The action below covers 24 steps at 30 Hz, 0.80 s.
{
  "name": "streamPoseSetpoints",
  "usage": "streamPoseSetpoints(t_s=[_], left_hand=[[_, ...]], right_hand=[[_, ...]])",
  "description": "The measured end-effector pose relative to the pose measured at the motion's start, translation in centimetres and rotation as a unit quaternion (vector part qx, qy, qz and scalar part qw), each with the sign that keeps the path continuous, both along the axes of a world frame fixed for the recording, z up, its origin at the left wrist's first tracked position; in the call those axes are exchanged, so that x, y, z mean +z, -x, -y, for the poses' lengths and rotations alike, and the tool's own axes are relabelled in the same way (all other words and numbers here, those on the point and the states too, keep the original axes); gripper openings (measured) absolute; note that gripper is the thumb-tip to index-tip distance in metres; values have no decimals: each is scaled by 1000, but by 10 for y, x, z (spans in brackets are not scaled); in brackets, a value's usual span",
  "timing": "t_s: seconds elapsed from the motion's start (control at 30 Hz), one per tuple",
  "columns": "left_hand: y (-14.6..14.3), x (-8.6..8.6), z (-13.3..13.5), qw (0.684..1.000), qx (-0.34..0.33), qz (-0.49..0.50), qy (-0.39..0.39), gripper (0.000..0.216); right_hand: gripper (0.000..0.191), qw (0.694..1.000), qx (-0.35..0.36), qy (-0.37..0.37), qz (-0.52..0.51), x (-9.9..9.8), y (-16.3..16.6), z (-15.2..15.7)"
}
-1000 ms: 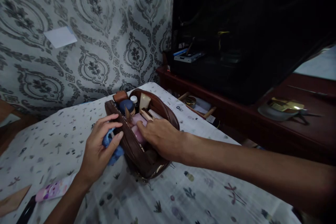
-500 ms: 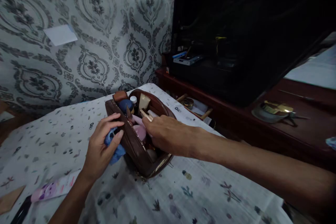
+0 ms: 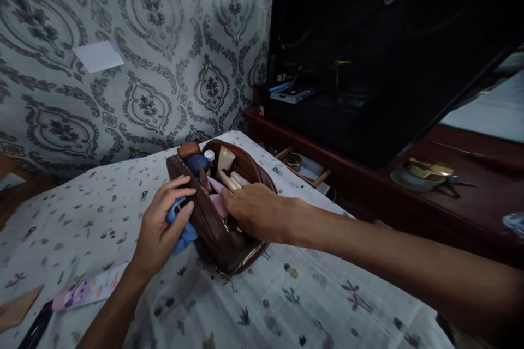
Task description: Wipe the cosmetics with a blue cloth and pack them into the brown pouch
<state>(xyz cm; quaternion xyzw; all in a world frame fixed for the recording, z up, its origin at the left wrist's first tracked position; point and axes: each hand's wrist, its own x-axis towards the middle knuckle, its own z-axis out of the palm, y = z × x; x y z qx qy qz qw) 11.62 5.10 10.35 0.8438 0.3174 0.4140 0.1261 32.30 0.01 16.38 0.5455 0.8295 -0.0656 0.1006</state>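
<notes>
An open brown leather pouch (image 3: 210, 229) full of small cosmetics stands on the patterned tablecloth (image 3: 286, 305). My left hand (image 3: 161, 226) presses against its left side, fingers curled round a blue cloth (image 3: 183, 233). My right hand (image 3: 254, 211) reaches into the pouch from the right, fingers bent down among pink items (image 3: 219, 204); what its fingertips hold is hidden. A blue-capped jar (image 3: 197, 163), a small white-capped bottle (image 3: 209, 156) and beige sticks (image 3: 227, 179) stand at the pouch's far end.
A pink printed tube (image 3: 88, 293) and a dark object (image 3: 35, 330) lie at the table's near left. To the right are a dark red cabinet (image 3: 450, 212) with a gold-topped dish (image 3: 421, 173) and a large black screen (image 3: 388, 54). Patterned wallpaper is behind.
My right hand has dipped back into the pouch, covering more of the pink items. My left hand keeps the blue cloth against the pouch's side.
</notes>
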Motion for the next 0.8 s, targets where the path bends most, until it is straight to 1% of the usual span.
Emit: streamPoseSetpoints(t_s=[0.1,0.17,0.23,0.3,0.37,0.4,0.47,0.53,0.6,0.7,0.8], left_hand=[[-1,1,2,1000,3,-1,-1,18],[-2,2,4,1000,21,3,-7,21],[-1,1,5,999,46,18,-10,27],[2,-4,6,997,71,39,3,35],[6,-11,5,993,94,68,34,45],[7,-15,5,989,102,84,58,50],[6,-21,4,981,98,115,125,58],[1,-24,4,970,81,137,184,61],[-5,-24,3,964,75,145,210,62],[-11,-21,2,964,82,139,212,63],[-8,-21,2,963,65,138,220,64]], right_hand=[[68,1000,-5,7,8,2,1,2],[71,1000,-10,-1,-11,4,0,4],[61,998,-8,-24,-56,7,-6,8],[44,991,-6,-53,-121,9,-14,12],[28,979,-24,-96,-180,9,-26,17],[24,970,-39,-127,-205,7,-32,20],[21,945,-68,-204,-249,-1,-44,25],[22,915,-88,-277,-279,-12,-53,28],[23,893,-95,-320,-301,-24,-58,31],[23,877,-89,-338,-328,-35,-61,34],[23,870,-86,-332,-355,-39,-60,36]])
